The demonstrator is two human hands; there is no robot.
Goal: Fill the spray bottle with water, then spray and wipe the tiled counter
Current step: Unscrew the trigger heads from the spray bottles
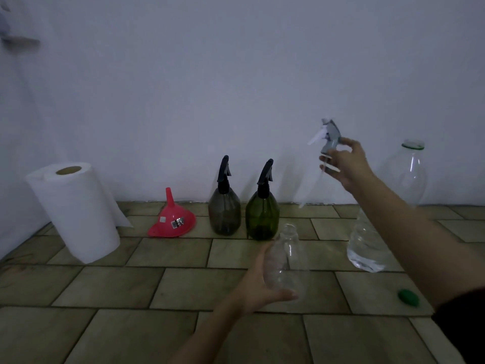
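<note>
A clear, empty spray bottle with no head stands on the tiled counter near the middle. My left hand grips its lower body. My right hand holds the grey and white spray head up in the air, its dip tube hanging down to the left. A clear water bottle, partly filled, stands on the counter under my right forearm. A white paper towel roll stands at the far left.
A red funnel lies mouth down beside the roll. A dark grey spray bottle and a green spray bottle stand by the wall. A large clear uncapped bottle stands at the back right. A green cap lies near the right.
</note>
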